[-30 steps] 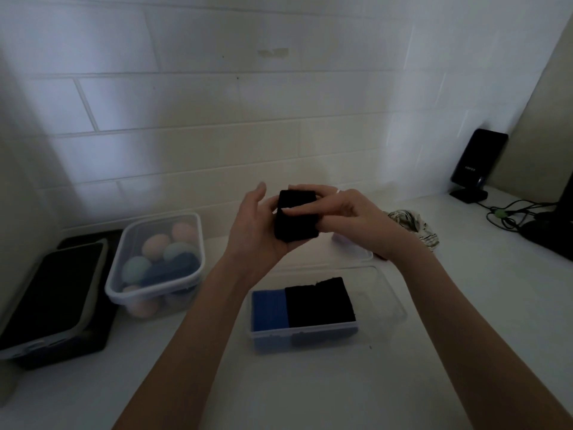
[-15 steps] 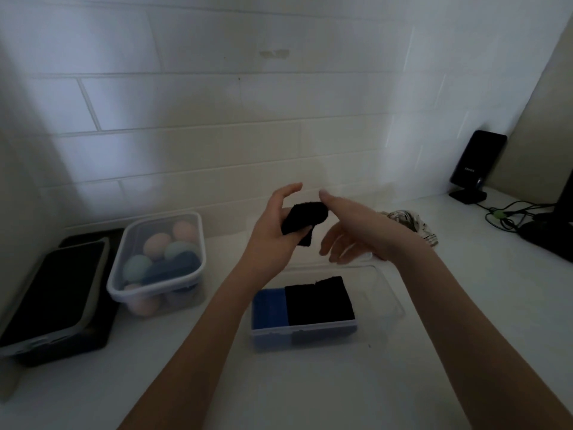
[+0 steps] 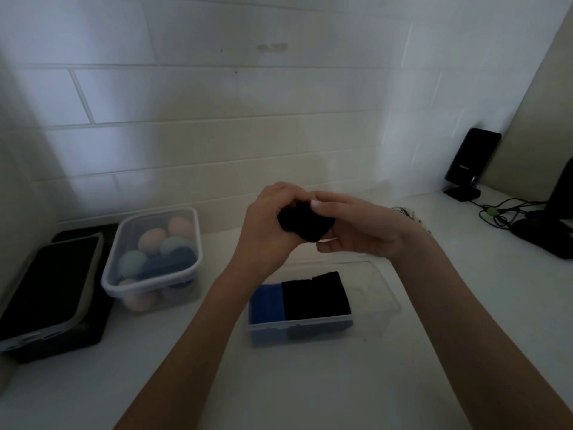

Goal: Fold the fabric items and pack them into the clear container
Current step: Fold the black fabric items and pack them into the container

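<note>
A small folded black cloth (image 3: 305, 224) is held in the air between both hands, above the far edge of the clear container (image 3: 376, 293). My left hand (image 3: 266, 226) wraps its left side with curled fingers. My right hand (image 3: 356, 226) grips its right side, thumb on top. Inside the clear container lie a folded blue cloth (image 3: 267, 304) at the left and folded black cloths (image 3: 316, 296) beside it; the right part of the container holds nothing. A patterned fabric item (image 3: 414, 217) lies on the counter behind my right wrist, mostly hidden.
A clear tub (image 3: 124, 282) with several pastel balls stands at the left. A dark tray with a pale rim (image 3: 46, 293) lies at the far left. A black speaker (image 3: 471, 162), cables (image 3: 499, 212) and another dark device (image 3: 555, 221) sit at the right. White tiled wall behind.
My right hand, which had come off the black cloth half a second ago, has closed on it again. Both hands now squeeze the cloth together, a little lower.
</note>
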The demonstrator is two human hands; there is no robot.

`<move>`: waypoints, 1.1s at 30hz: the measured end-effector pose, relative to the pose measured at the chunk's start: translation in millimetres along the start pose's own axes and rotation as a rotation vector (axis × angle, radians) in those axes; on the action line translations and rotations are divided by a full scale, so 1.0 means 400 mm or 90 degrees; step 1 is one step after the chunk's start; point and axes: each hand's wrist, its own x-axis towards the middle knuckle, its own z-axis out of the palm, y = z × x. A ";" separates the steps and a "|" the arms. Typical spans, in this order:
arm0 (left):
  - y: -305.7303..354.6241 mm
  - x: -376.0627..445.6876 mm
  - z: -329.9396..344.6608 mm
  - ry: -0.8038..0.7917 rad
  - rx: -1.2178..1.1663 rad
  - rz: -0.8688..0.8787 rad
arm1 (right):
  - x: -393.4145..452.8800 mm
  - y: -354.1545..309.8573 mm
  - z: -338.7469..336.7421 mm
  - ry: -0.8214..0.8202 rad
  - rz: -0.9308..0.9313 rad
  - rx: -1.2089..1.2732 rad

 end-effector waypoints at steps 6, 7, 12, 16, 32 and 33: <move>0.010 -0.019 0.025 -0.047 0.004 0.022 | -0.019 0.018 -0.002 -0.039 -0.024 0.049; 0.011 -0.023 0.030 -0.066 0.018 0.033 | -0.024 0.018 -0.005 -0.044 -0.028 0.043; 0.015 -0.030 0.024 -0.149 0.044 0.072 | -0.069 0.015 -0.026 0.042 -0.041 -0.006; 0.032 -0.053 0.010 -0.221 0.017 0.027 | -0.112 0.034 -0.041 0.198 -0.062 -0.055; 0.029 -0.097 0.032 -0.474 0.242 -0.065 | -0.170 0.138 0.039 0.334 -0.141 -0.669; 0.029 -0.097 0.033 -0.478 0.247 -0.065 | -0.167 0.145 0.043 0.346 -0.130 -0.726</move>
